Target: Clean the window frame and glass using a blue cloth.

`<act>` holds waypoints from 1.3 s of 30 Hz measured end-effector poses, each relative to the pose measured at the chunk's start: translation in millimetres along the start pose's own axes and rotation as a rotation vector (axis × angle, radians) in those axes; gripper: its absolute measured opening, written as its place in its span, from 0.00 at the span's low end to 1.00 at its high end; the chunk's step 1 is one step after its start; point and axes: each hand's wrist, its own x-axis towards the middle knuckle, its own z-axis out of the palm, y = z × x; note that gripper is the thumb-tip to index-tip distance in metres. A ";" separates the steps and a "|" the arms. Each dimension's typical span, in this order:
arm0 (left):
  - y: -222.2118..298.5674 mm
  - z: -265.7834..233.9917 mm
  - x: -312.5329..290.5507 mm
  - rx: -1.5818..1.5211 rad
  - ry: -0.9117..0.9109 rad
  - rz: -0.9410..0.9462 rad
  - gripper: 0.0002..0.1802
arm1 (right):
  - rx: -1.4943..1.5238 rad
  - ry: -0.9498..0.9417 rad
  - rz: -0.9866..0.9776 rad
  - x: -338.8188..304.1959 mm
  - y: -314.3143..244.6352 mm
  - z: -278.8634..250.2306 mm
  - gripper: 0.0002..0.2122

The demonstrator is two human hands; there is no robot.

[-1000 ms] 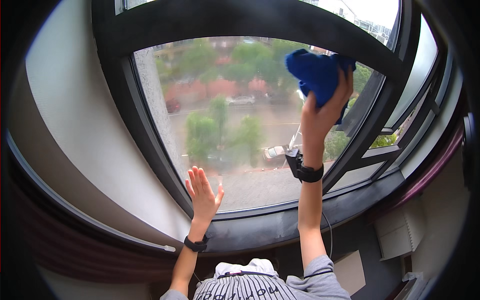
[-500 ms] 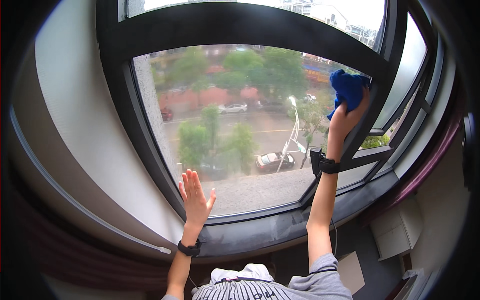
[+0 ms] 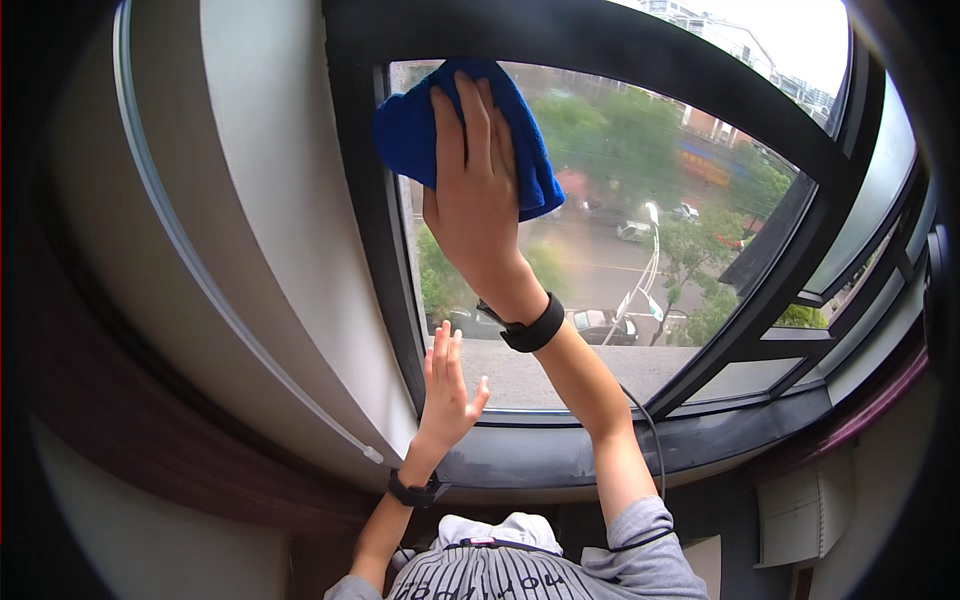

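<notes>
With our right hand (image 3: 476, 205), fingers outstretched, we press the blue cloth (image 3: 408, 135) to the upper left of the window pane (image 3: 585, 250), our left hand (image 3: 449, 398) open-fingered near its lower left corner.

Upper-left corner of the pane (image 3: 590, 262) is blocked by the right hand (image 3: 475, 205) and blue cloth (image 3: 405, 138); room is offered rightward, bounded by the dark frame (image 3: 772, 275).

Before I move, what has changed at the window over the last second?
The right hand has carried the soft blue cloth leftward, from the upper right of the dark-framed glass pane to its upper left. Nothing was newly grasped or released. The empty left hand stays raised by the pane's lower left corner.
</notes>
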 end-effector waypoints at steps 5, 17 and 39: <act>-1.6 -6.0 -19.1 -0.007 -0.010 -0.009 0.43 | 0.106 -0.128 -0.070 -27.5 -3.7 -4.9 0.29; -2.4 -17.6 -15.6 -0.040 0.180 -0.101 0.42 | 0.793 0.018 0.214 11.6 -49.6 19.0 0.35; 6.9 -39.8 -64.6 -0.158 0.024 -0.178 0.10 | 0.611 -0.030 0.275 -36.8 -55.5 22.5 0.40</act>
